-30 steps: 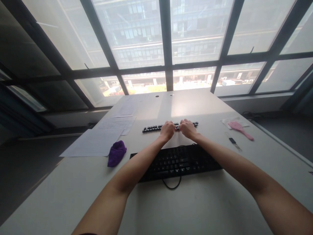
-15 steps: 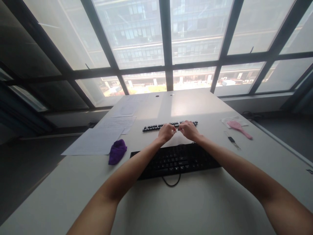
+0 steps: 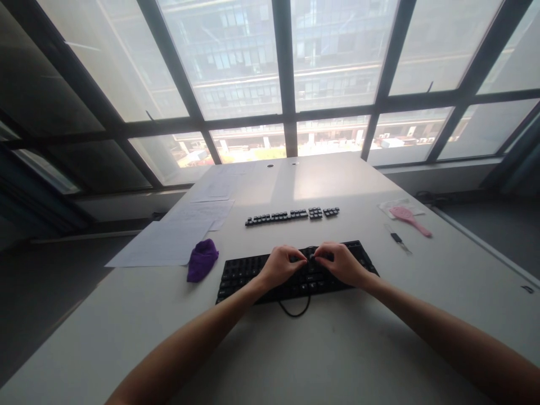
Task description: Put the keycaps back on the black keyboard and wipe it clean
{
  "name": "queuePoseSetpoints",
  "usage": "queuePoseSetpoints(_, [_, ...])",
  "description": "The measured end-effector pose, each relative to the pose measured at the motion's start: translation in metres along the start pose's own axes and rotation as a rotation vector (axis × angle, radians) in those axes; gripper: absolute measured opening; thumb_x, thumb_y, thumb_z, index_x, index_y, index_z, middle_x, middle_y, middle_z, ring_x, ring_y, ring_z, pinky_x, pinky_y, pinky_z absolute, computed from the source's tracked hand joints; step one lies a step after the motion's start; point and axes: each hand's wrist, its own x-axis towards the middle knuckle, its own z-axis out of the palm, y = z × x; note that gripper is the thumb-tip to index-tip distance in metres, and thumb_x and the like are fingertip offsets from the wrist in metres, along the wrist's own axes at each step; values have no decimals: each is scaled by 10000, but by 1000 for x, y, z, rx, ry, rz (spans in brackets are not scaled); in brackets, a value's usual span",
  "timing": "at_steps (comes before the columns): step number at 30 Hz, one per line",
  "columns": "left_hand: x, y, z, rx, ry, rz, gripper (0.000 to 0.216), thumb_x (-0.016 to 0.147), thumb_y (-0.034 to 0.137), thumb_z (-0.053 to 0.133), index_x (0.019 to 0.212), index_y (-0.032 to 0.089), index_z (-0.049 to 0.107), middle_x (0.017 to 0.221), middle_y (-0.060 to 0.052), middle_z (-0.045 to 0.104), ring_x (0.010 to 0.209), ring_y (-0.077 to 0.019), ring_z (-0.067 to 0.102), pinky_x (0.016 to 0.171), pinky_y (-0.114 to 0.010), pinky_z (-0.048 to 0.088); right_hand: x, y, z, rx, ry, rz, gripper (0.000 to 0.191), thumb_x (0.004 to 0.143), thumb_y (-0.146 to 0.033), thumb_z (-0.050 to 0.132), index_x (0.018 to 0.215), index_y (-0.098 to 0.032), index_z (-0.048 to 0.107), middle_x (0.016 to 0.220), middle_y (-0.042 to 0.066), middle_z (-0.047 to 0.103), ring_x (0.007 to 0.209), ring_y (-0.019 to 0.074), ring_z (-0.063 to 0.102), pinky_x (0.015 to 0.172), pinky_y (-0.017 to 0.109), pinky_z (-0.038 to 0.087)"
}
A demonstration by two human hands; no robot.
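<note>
A black keyboard (image 3: 248, 273) lies across the middle of a white table (image 3: 337, 349). My left hand (image 3: 280, 264) and my right hand (image 3: 343, 263) hover over its middle, fingertips pinched together around a small dark piece between them that I cannot make out. Beyond the keyboard a row of loose black keycaps (image 3: 291, 215) lies on the table, apart from both hands. A black cable (image 3: 295, 309) loops out from the keyboard's near edge.
A crumpled purple cloth (image 3: 201, 260) sits left of the keyboard, with sheets of paper (image 3: 164, 242) behind it. At the right lie a pink brush (image 3: 407, 218) and a small dark tool (image 3: 396, 238). Large windows rise behind the table's far edge.
Both hands have drawn back from the row of loose keycaps to the middle of the keyboard, still pinched close together. The row of keycaps now lies uncovered.
</note>
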Motion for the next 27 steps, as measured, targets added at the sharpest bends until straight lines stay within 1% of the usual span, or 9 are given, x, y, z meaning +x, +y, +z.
queuePoseSetpoints(5, [0,-3,6,43,32,47,55,816,213,746,798,222,797,827,-14,778,800,-188,686,881,-337,488,0,2,1,-11,-4,-3,96,845,-122,684,847,-208,728,831,26,720,835,207,648,808,342,487])
queuePoseSetpoints(8, [-3,-5,10,78,57,94,50,809,190,754,794,221,790,856,-18,776,815,-187,676,893,-343,487,-2,2,2,-14,-7,-13,91,845,-119,694,841,-206,721,825,27,714,833,208,640,812,347,483])
queuePoseSetpoints(12, [-8,-8,14,130,93,150,63,822,180,751,789,226,780,893,-14,771,863,-188,654,857,-332,503,-4,4,3,-21,-14,-50,107,856,-109,688,839,-213,708,828,27,705,840,210,631,815,352,482])
queuePoseSetpoints(15, [-10,-8,16,161,92,171,79,839,178,738,798,232,779,904,-14,767,880,-188,637,825,-320,514,-5,6,4,-25,-10,-90,126,867,-95,678,845,-217,700,852,28,703,859,209,622,829,357,482])
queuePoseSetpoints(21, [-11,-5,17,209,79,194,97,871,193,707,822,232,782,923,-30,762,910,-201,625,820,-325,529,-9,9,6,-69,-16,-183,140,906,-92,629,852,-214,674,898,41,692,888,209,606,837,361,486])
queuePoseSetpoints(27, [-12,-5,18,224,82,195,101,877,189,697,834,228,779,927,-30,758,920,-199,628,830,-329,537,-11,8,5,-128,-58,-200,186,949,-90,536,817,-200,608,896,60,649,858,202,579,799,348,493])
